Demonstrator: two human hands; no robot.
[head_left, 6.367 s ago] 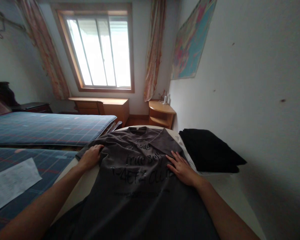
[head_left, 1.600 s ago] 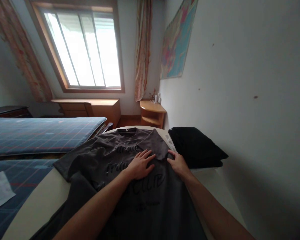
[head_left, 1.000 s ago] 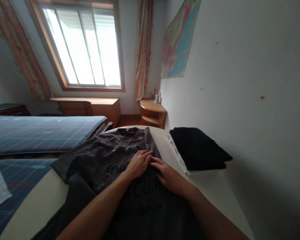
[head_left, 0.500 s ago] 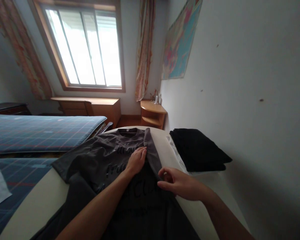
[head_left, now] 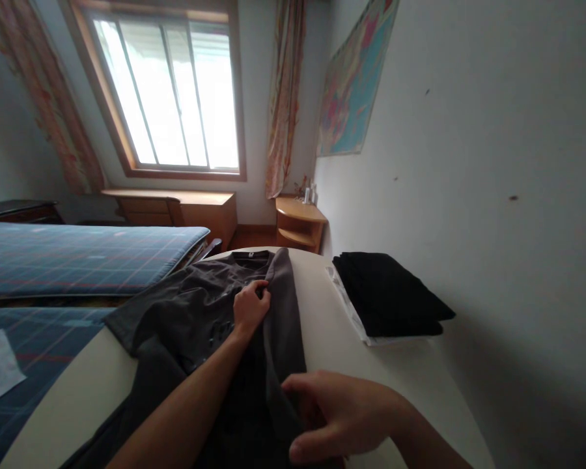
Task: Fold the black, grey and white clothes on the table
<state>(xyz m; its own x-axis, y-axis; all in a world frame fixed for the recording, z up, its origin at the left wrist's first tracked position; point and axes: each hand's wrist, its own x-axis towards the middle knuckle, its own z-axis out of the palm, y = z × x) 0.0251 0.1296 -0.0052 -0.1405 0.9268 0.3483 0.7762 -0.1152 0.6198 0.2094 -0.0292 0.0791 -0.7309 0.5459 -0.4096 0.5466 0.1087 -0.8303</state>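
Observation:
A dark grey T-shirt (head_left: 195,312) with black lettering lies front up on the cream table, its collar at the far end. Its right side is folded over in a long strip toward the middle. My left hand (head_left: 251,305) is closed on the inner edge of that strip, just below the collar. Lower down, my right hand (head_left: 342,410) is at the strip's outer side. The right thumb and forefinger are apart, with the forefinger touching the cloth; the other fingers curl partly out of sight. My left forearm covers much of the lettering.
Folded black clothing (head_left: 390,293) rests on a white plastic sheet (head_left: 346,309) at the table's right, near the wall. Blue plaid mattresses (head_left: 88,260) stand to the left, with a white paper (head_left: 0,365) on the lower one. The round table edge (head_left: 53,397) shows at left.
The shirt's right side has been brought further left, widening the folded strip and covering more lettering. My left hand moved left with it; my right hand came nearer to me.

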